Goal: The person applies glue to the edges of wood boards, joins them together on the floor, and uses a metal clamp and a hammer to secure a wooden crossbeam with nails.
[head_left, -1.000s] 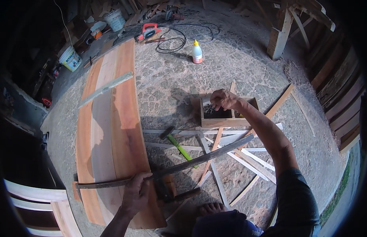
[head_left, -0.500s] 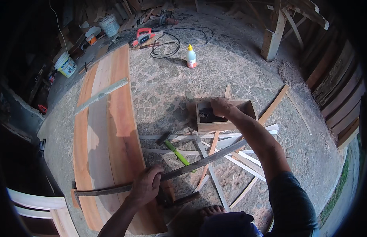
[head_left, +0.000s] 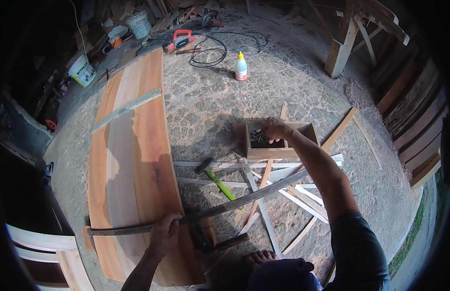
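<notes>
Left forearm (head_left: 141, 271) cut off below, bar (head_left: 244, 198) gripped across boards (head_left: 154, 150) by the left hand (head_left: 163, 235), fingers curled, tips hidden, box (head_left: 271, 153) right of the boards partly covered by the right hand (head_left: 275, 130), fingers bunched, anything pinched impossible to tell, nails (head_left: 257, 139) heaped inside, farther bucket (head_left: 82, 72) seen, contents unclear

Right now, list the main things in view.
striped wooden panel: 1, reddish, pale, left
long bar clamp: 1, dark, across panel
flat batten: 1, grey, across panel
slim hammer: 1, green-handled, beside panel
open wooden box: 1, brown, right
thin nails: many, dark, in box
thin wooden strips: several, white, brown, below box
yellow-capped bottle: 1, white, beyond box
handheld electric planer: 1, red, top
plastic buckets: 2, white, upper left
left hand: 1, on clamp
right hand: 1, at box
bare foot: 1, bottom
</notes>
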`<state>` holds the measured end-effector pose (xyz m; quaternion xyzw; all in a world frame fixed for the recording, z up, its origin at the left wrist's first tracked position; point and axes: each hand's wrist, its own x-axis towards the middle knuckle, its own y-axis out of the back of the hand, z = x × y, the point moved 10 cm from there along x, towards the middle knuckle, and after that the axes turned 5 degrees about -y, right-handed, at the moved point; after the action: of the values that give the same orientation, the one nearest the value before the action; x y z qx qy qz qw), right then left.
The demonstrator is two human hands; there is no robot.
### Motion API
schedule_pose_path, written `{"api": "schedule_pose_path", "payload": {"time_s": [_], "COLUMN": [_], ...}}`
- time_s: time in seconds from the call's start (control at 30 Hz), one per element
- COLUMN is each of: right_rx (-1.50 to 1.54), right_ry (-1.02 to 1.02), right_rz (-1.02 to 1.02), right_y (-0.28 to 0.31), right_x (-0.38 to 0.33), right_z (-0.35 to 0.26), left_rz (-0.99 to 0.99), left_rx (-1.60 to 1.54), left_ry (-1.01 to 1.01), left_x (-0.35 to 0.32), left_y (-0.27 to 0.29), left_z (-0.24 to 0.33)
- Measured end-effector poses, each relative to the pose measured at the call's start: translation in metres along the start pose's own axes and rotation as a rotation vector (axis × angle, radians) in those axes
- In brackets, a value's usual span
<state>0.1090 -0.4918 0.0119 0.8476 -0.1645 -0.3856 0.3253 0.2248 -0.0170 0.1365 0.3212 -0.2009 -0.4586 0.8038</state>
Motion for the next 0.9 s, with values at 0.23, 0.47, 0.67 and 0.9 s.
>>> {"api": "schedule_pose_path", "payload": {"time_s": [0.23,0.47,0.67,0.9], "right_rx": [0.196,-0.308,-0.557,-0.620], "right_ry": [0.141,0.018,0.098,0.088], "right_rz": [0.033,0.057,0.288,0.315], "right_y": [0.036,0.024,-0.015,-0.022], "right_x": [-0.028,-0.020,0.013,0.017], "right_z": [-0.010,-0.017,-0.003,0.006], "left_rz": [-0.012,0.063,0.081,-0.004], "left_rx": [0.001,0.026,-0.009,-0.016], "left_ry": [-0.010,-0.004,0.057,0.097], "left_x": [0.007,0.011,0.011,0.010], "left_y": [-0.006,0.011,0.014,0.002], "left_z": [-0.001,-0.014,-0.037,-0.040]}}
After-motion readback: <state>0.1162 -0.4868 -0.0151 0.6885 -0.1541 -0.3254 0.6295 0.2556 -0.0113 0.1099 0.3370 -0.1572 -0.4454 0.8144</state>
